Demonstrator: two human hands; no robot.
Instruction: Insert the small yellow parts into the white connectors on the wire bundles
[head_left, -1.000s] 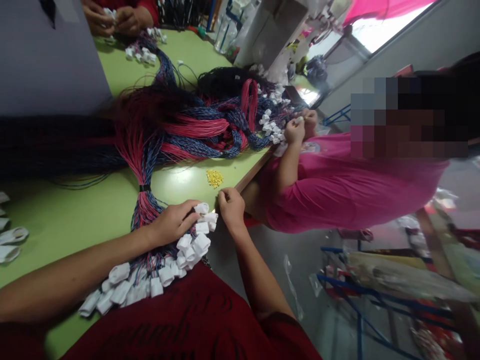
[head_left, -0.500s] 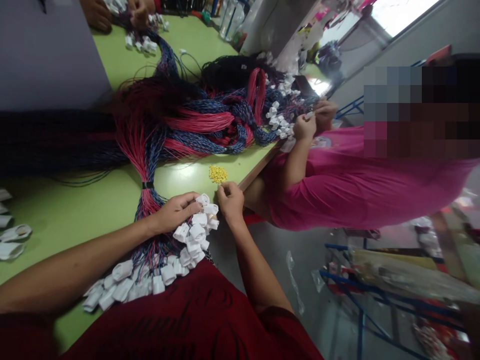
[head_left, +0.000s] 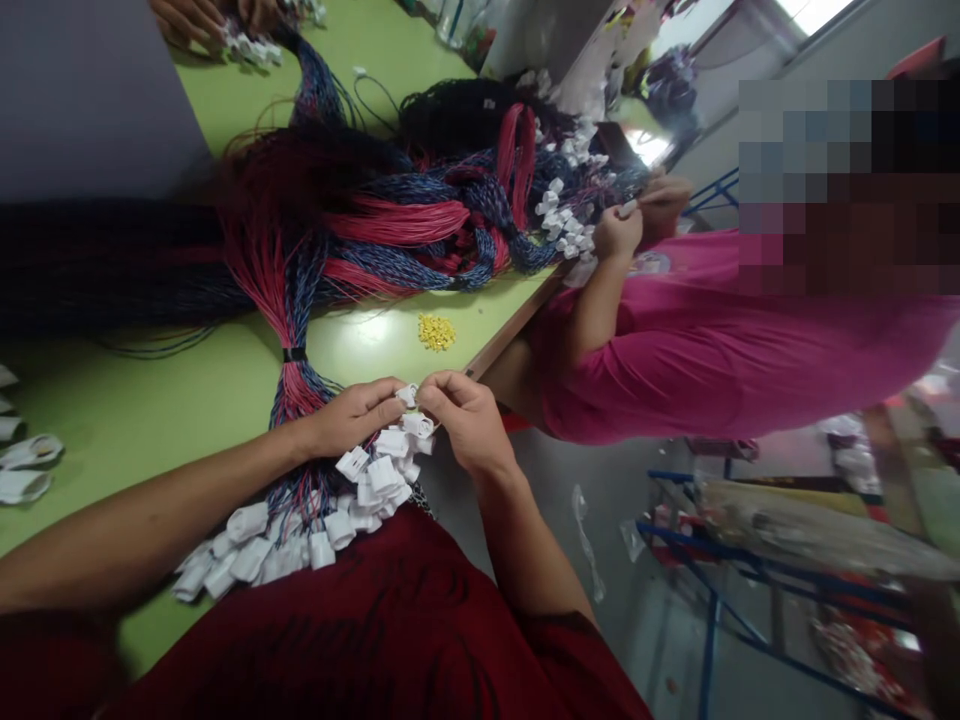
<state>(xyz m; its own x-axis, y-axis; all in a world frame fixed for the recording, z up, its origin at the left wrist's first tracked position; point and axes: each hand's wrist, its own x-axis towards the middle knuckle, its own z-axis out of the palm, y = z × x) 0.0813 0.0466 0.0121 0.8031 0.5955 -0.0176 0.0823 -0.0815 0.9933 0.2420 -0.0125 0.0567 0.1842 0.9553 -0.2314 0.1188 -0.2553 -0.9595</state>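
Observation:
My left hand (head_left: pixel 365 412) is closed on a white plastic connector (head_left: pixel 407 396) between thumb and fingers. From the right, my right hand (head_left: pixel 466 412) pinches at the end of that same connector; any small piece between its fingertips is hidden. Below both hands hangs a cluster of white connectors (head_left: pixel 384 478) on thin wires. These belong to a red and blue wire bundle (head_left: pixel 289 395), bound by a black tie (head_left: pixel 295 354). Just beyond my hands lies a small pile of yellow pieces (head_left: pixel 436 332) on the green table (head_left: pixel 367 345).
Large coils of red and blue wire (head_left: pixel 420 225) stretch across the table. On the right, a co-worker in a pink shirt (head_left: pixel 675 340) handles a connector. Another person's hands (head_left: pixel 191 22) work at top left. A blue metal rack (head_left: pixel 712 600) stands at lower right.
My right hand has moved from beside the yellow pieces down and toward my left hand, and now meets the connector held there. The camera view has shifted slightly.

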